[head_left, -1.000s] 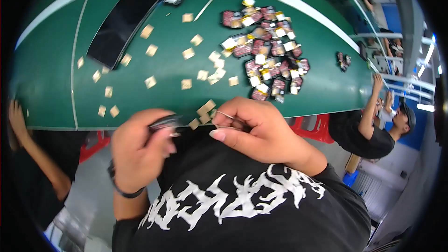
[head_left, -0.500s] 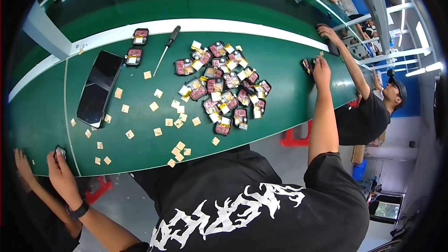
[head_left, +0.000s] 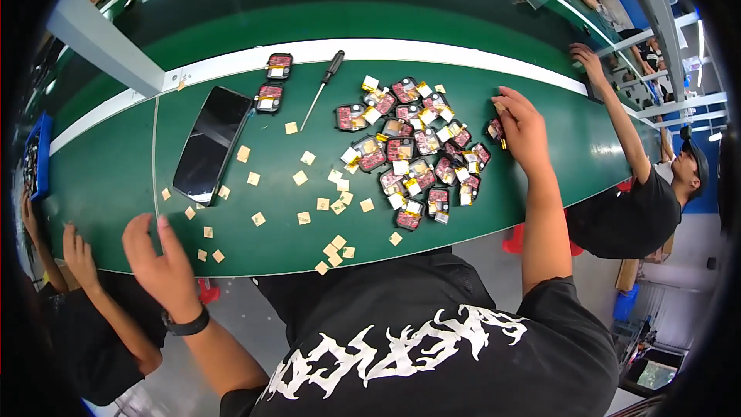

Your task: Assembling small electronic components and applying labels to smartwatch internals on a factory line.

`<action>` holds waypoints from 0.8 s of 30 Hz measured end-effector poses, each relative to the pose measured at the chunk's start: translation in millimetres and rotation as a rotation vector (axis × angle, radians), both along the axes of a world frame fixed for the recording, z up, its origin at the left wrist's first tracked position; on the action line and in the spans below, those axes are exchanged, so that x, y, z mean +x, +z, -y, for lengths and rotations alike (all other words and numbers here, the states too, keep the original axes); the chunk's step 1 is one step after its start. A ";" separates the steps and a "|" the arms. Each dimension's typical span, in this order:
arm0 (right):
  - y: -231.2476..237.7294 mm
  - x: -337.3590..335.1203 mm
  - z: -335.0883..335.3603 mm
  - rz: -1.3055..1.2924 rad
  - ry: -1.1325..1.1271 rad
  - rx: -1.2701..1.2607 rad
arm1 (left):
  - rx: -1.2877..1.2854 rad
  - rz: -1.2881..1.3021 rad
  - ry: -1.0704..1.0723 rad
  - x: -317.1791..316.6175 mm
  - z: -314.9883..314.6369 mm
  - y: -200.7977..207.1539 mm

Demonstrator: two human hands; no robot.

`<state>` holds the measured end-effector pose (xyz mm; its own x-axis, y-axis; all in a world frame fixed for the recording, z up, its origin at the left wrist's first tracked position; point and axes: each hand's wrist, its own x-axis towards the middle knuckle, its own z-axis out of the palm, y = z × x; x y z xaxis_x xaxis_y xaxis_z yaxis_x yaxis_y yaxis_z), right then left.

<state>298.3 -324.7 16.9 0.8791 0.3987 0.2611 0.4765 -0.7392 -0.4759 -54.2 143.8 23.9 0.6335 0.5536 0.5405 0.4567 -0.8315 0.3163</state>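
Note:
My left hand [head_left: 160,262], with a dark band at its wrist, is at the table's near edge on the left. Its thumb and fingers are apart and nothing shows in them. My right hand [head_left: 526,130] is over the table to the right, pinching a small tan square pad [head_left: 500,107] at its fingertips. Just under those fingers lies one small black device with an open red inside [head_left: 494,131]. Left of it is a heap of similar open devices [head_left: 399,148] with silver battery cells and yellow tape.
Loose tan square pads [head_left: 299,177] lie scattered left of the heap. A dark phone-like slab [head_left: 212,147], two more open devices [head_left: 269,98] and a screwdriver [head_left: 323,89] lie farther back. Co-workers' hands are at the left [head_left: 79,256] and far right [head_left: 590,62]. A white rail [head_left: 370,50] borders the table.
My left hand has moved right and let go of the small device it held. My right hand has moved slightly left and nearer, keeping the tan pad; the device beside it also sits closer to the heap.

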 end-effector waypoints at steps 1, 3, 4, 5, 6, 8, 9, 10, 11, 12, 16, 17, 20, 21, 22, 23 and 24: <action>1.2 0.7 0.7 0.000 0.006 0.002 | 0.011 0.014 -0.054 6.1 8.5 2.0; 4.0 0.8 1.4 0.095 0.046 -0.086 | -0.040 0.058 -0.114 17.6 27.1 6.3; 5.5 -0.6 -2.2 0.097 0.054 -0.087 | -0.069 0.072 -0.159 20.0 33.4 5.0; 8.2 -2.3 -6.6 0.204 0.088 -0.138 | -0.098 0.084 -0.201 21.9 39.9 4.0; 11.0 -3.8 -9.8 0.315 0.119 -0.191 | -0.104 0.097 -0.239 25.3 48.0 3.2; 14.7 -3.8 -12.9 0.158 0.094 -0.089 | -0.162 0.088 -0.308 29.1 60.0 2.6; 16.5 -3.4 -13.7 -0.002 0.061 0.015 | -0.153 0.078 -0.341 28.9 64.2 1.2; 17.8 -1.2 -13.3 0.000 0.068 0.014 | -0.166 0.088 -0.364 28.8 69.0 0.0; 18.5 1.8 -10.9 -0.032 0.078 0.039 | -0.208 0.101 -0.396 29.6 73.7 -0.6; 18.9 4.1 -8.8 -0.064 0.088 0.064 | -0.236 0.096 -0.430 30.3 77.8 -0.9; 19.6 8.4 -9.3 -0.173 -0.008 0.122 | -0.367 0.104 -0.550 34.9 94.7 -1.8; 23.2 5.3 -14.0 -0.157 -0.044 0.114 | -0.365 0.108 -0.539 35.8 100.5 -1.8; 41.3 -16.2 -32.0 -0.166 -0.057 0.167 | -0.653 0.195 -0.666 41.5 114.6 0.7; 47.9 -28.5 -40.7 -0.194 -0.039 0.231 | -0.651 0.195 -0.661 41.6 121.0 0.0; 50.8 -42.9 -51.1 -0.205 0.079 0.295 | -1.015 0.206 -0.702 42.6 129.0 -3.7; 65.2 -68.2 -77.6 -0.251 0.155 0.290 | -1.380 0.214 -0.720 41.9 135.6 -5.0; 61.5 -88.8 -94.9 -0.378 0.242 0.386 | -1.382 0.210 -0.714 43.4 141.1 -3.8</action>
<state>209.5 -229.8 78.4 0.8352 0.5380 0.1139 0.3554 -0.3702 -0.8583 -10.7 2.7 20.1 0.9521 0.3057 -0.0029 -0.0380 0.1277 0.9911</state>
